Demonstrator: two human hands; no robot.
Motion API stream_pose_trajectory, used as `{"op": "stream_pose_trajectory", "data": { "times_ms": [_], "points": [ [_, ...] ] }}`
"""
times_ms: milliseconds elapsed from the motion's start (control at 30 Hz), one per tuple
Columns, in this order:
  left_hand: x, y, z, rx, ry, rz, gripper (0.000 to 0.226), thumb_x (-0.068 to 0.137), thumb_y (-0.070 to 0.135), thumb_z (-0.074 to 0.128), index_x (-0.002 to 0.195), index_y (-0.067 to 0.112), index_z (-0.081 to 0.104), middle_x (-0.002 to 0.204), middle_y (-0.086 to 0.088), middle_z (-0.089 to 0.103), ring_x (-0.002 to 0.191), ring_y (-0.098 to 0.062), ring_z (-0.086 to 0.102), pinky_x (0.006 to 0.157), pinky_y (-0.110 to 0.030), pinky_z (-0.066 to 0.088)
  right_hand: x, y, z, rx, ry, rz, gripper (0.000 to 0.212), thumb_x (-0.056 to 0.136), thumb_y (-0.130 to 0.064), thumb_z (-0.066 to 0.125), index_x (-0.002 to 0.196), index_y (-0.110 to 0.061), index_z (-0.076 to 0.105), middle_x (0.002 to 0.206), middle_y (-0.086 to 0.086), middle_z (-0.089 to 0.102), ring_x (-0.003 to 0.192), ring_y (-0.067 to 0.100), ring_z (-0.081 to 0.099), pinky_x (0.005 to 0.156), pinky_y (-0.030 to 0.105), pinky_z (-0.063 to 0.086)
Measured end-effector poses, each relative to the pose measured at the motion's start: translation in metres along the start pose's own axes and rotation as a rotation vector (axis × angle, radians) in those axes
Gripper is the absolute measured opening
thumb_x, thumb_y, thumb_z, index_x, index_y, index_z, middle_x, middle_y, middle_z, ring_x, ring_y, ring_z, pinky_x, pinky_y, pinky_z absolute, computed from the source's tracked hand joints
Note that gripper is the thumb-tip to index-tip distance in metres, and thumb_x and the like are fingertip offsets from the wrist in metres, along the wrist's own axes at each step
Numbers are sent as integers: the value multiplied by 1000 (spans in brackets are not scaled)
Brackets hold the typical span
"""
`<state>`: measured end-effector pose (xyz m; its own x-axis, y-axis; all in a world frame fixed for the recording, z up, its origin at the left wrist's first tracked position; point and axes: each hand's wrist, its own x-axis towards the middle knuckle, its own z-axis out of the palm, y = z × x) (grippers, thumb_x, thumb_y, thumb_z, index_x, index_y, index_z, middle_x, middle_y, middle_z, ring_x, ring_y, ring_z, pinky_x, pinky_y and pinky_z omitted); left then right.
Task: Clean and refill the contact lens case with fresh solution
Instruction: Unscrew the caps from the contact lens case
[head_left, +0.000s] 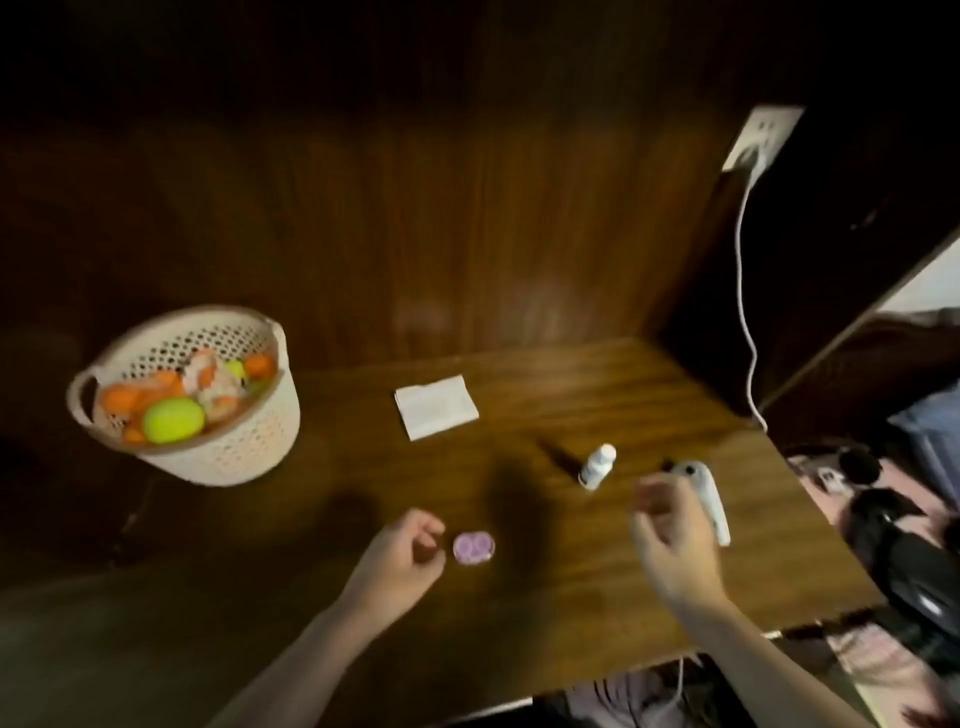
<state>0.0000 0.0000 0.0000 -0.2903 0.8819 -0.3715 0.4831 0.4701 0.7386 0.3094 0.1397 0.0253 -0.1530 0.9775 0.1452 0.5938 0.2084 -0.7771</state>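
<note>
Basket (218, 457) with balls sits at the tabletop's far left edge, a folded tissue (435, 407) lies mid-table toward the back, and I see my left hand (405, 556) loosely curled, holding nothing, just left of the purple lens case (473, 547) near the front edge. The case's long axis runs left to right, so that hand is clearly nearer. My right hand (670, 540) hangs slack and empty, blurred, with the small white solution bottle (597, 466) just beyond it and a white handheld device (706, 499) at its right.
</note>
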Motion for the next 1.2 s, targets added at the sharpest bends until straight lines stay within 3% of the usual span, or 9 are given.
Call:
{"op": "stream_pose_trajectory", "data": {
  "times_ms": [100, 167, 267, 500, 633, 767, 933, 1067, 1200],
  "points": [
    [20, -1, 9, 106, -32, 30, 45, 99, 27, 71, 140, 31, 53, 132, 12, 55, 113, -7, 62, 86, -20, 56, -1, -14, 60, -196, -405, -112, 36, 102, -23, 70, 134, -32, 58, 125, -10, 61, 103, 4, 67, 86, 34, 58],
    [31, -2, 18, 143, -52, 12, 55, 100, 26, 71, 149, 28, 47, 145, 6, 47, 125, -14, 60, 96, -27, 57, -4, -17, 101, -308, -630, -90, 46, 104, -30, 68, 147, -27, 52, 143, -5, 52, 121, 15, 63, 100, 35, 55],
    [42, -11, 37, 175, -59, 11, 59, 100, 27, 69, 154, 24, 43, 152, 1, 42, 131, -21, 58, 105, -36, 54, -9, -21, 141, -414, -753, -86, 57, 103, -29, 71, 155, -26, 47, 153, -2, 47, 141, 23, 50, 113, 38, 49],
    [56, -46, 70, 302, 22, 44, 50, 98, 40, 66, 145, 27, 53, 140, 1, 52, 131, -25, 47, 110, -42, 41, -10, 9, 169, -389, -740, -336, 47, 100, -27, 74, 145, -21, 63, 145, 2, 61, 135, 28, 52, 111, 43, 46],
    [61, -59, 82, 293, 134, 100, 47, 99, 44, 67, 143, 32, 56, 136, 6, 56, 129, -19, 48, 108, -41, 40, -9, 35, 174, -305, -608, -487, 45, 98, -20, 79, 141, -14, 71, 135, 6, 71, 121, 32, 64, 102, 50, 55],
    [71, -66, 93, 298, 245, 157, 48, 98, 46, 68, 143, 32, 61, 134, 7, 58, 126, -17, 50, 106, -40, 36, 3, 61, 181, -242, -469, -660, 45, 94, -13, 83, 138, -11, 73, 132, 8, 73, 111, 32, 68, 94, 45, 57],
    [74, -80, 104, 294, 340, 247, 48, 98, 45, 67, 144, 30, 64, 131, 7, 60, 125, -16, 50, 99, -32, 26, 5, 82, 186, -120, -401, -755, 46, 93, -17, 85, 137, -11, 74, 136, 5, 72, 109, 22, 65, 94, 33, 56],
    [78, -84, 108, 344, 383, 278, 54, 99, 54, 55, 150, 34, 58, 131, 9, 58, 124, -13, 47, 96, -31, 25, 4, 85, 189, -135, -348, -795, 43, 94, -19, 84, 135, -13, 75, 133, 6, 74, 108, 22, 67, 91, 36, 59],
    [81, -88, 111, 367, 397, 283, 54, 99, 61, 47, 151, 44, 51, 136, 16, 53, 129, -7, 43, 106, -36, 29, 0, 85, 190, -189, -310, -833, 40, 97, -25, 79, 136, -15, 74, 135, 6, 75, 112, 22, 69, 93, 41, 62]
  ]
}}
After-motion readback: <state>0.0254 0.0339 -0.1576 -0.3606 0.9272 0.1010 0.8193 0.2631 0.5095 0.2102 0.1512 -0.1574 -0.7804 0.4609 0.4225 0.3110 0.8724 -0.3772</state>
